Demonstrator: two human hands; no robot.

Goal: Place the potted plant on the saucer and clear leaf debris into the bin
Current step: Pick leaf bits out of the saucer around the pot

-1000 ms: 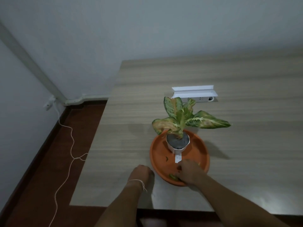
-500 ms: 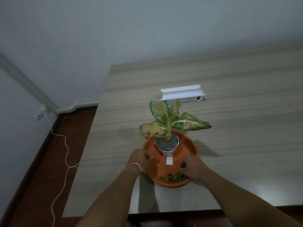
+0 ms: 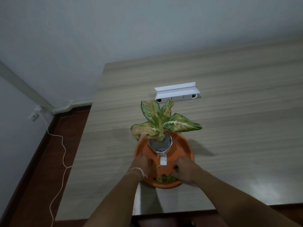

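Note:
A potted plant [image 3: 161,125] with green and pink speckled leaves stands in a white faceted pot [image 3: 161,145] on the orange saucer [image 3: 182,145]. Green leaf debris [image 3: 164,178] lies in the saucer's near part. My left hand [image 3: 141,164] grips the saucer's near-left rim. My right hand [image 3: 184,171] holds the near-right rim, with bits of leaf by its fingers. No bin is in view.
The saucer sits near the front edge of a wooden table [image 3: 237,112]. A white power strip with a raised lid [image 3: 177,93] lies behind the plant. Left of the table, a white cord [image 3: 63,154] trails over the dark red floor from a wall box [image 3: 34,114].
My left hand went from the table beside the saucer onto its near-left rim. My right hand shifted to the near-right rim. The leaf debris now shows in the saucer's near part.

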